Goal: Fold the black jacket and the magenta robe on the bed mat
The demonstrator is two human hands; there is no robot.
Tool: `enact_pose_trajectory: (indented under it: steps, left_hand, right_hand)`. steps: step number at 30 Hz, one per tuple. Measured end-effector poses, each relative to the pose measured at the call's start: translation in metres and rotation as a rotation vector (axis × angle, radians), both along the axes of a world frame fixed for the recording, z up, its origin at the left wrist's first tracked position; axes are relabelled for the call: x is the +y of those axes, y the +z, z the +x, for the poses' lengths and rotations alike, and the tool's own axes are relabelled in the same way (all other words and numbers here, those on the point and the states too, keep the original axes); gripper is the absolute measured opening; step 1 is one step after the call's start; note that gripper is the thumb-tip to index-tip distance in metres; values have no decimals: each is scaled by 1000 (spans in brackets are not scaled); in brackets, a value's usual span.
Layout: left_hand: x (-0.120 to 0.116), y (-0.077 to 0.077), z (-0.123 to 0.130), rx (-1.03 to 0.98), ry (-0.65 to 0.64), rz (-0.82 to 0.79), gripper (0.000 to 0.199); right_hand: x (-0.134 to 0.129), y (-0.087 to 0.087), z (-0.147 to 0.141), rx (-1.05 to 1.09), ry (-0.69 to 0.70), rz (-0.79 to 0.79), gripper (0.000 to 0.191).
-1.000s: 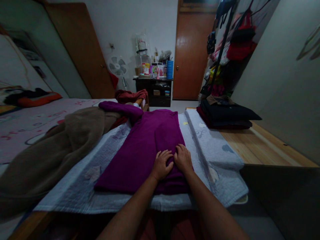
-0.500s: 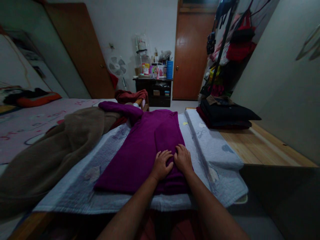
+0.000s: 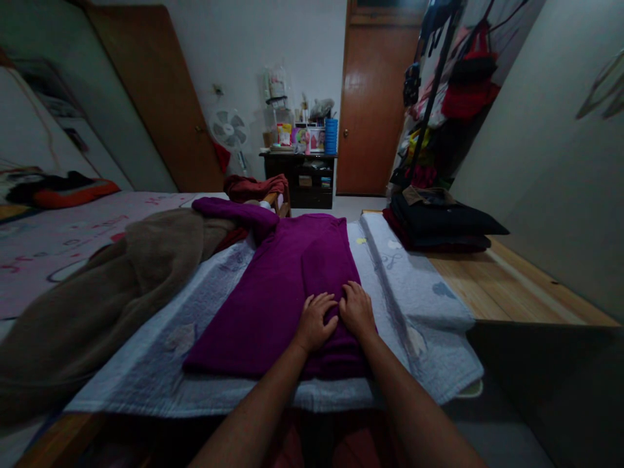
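A purple long-sleeved top lies spread on a pale patterned quilt. Its right sleeve is folded in over the body, while the other sleeve stretches out to the far left. My left hand rests flat on the folded sleeve area, fingers spread. Close beside it, my right hand lies on the top's right edge with its fingers stretched out. Both palms press on the cloth and neither grips it. The cloth under the hands is hidden.
To the left lies a brown fleece garment next to a pink bed sheet. A stack of dark folded clothes sits on the wooden boards at right. Beyond are a dark cabinet and a fan.
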State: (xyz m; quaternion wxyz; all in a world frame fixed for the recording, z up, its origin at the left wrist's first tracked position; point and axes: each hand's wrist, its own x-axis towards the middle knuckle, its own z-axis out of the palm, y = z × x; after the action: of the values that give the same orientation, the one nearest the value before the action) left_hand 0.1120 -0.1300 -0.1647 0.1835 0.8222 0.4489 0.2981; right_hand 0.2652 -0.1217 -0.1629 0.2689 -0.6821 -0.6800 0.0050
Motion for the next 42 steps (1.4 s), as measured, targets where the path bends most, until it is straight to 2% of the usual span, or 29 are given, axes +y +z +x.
enact_pose_trajectory:
  steps: [13, 42]
  left_hand:
    - [1, -1, 0, 1, -2, -1, 37]
    - [0, 0, 1, 2, 0, 3, 37]
  right_hand:
    - [1, -3, 1, -14, 3, 2, 40]
    - [-2, 3, -1, -1, -3, -11, 39]
